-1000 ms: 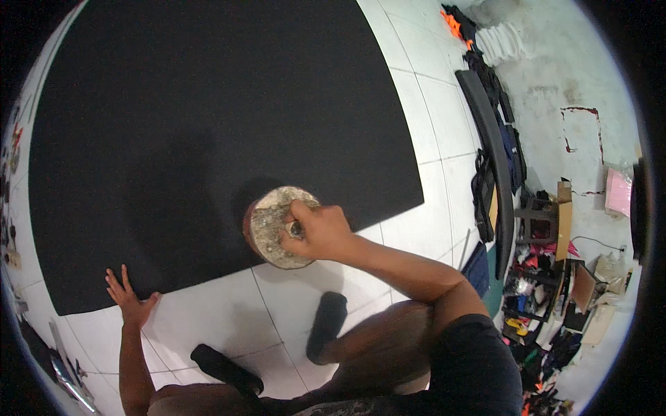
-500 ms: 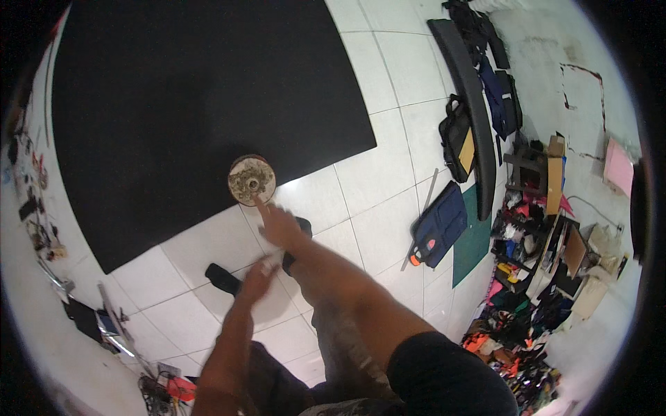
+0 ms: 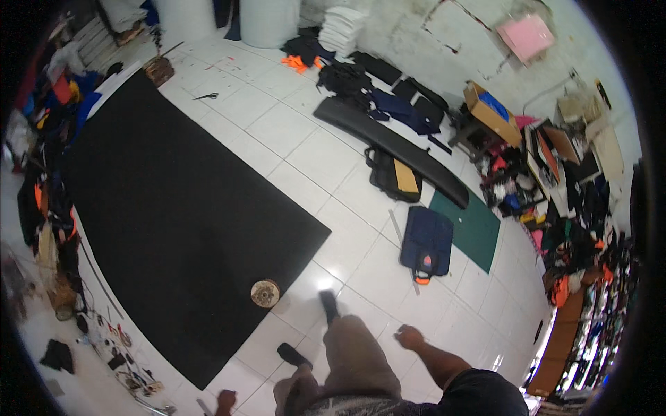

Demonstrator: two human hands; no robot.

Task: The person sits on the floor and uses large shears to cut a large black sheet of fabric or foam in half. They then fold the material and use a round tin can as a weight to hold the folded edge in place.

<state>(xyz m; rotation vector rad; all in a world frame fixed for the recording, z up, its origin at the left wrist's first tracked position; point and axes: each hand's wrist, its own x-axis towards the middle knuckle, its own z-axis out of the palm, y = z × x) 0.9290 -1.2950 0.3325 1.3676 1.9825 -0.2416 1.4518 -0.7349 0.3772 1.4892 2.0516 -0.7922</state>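
Note:
A large black sheet (image 3: 187, 222) lies flat on the tiled floor to my left. Near its close edge rests a round, dirty-white disc-shaped block (image 3: 265, 293) with a small hub in its middle. My right hand (image 3: 409, 337) hangs to the right of my legs, over the tiles, its fingers curled in and nothing showing in them. At the lower edge, by the sheet's near corner, my left hand (image 3: 225, 400) is small and dark; its fingers cannot be made out. Neither hand touches the sheet or the block.
To the right lie a navy bag (image 3: 427, 239), a green mat (image 3: 475, 236), a black bag (image 3: 388, 175) and a long dark padded roll (image 3: 392, 145). Scissors (image 3: 206, 96) lie on the tiles beyond the sheet. Piled scraps (image 3: 520, 180) line the right wall.
Both hands have come away from near the round block and moved apart, down to my sides. My view has swung and now takes in more of the room; my legs have shifted.

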